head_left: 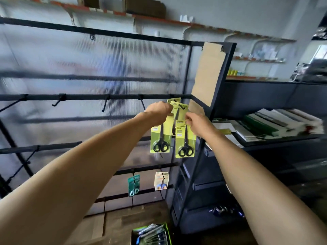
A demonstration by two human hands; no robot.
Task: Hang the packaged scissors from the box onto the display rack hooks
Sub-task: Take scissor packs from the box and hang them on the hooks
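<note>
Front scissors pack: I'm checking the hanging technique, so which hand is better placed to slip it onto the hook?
Probably the right hand: it pinches the front pack at its top. The left hand holds the packs behind near the hook.

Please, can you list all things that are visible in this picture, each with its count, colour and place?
yellow-green scissor packs: at least three, black-handled scissors, at the right end of the middle rail, in the hands.
teal scissor pack: one, hanging on a lower rail.
white scissor pack: one or more, blue-handled scissors, hanging right of the teal one.
box: one, green rim, on the floor, holding more packs.
empty hooks: several, black, along the middle rail.
cardboard sheet: one, brown, on the rack's right end.
books: a stack, white and green, on the right shelf.
left hand: grips the upper packs.
right hand: pinches the front pack's top.
</note>
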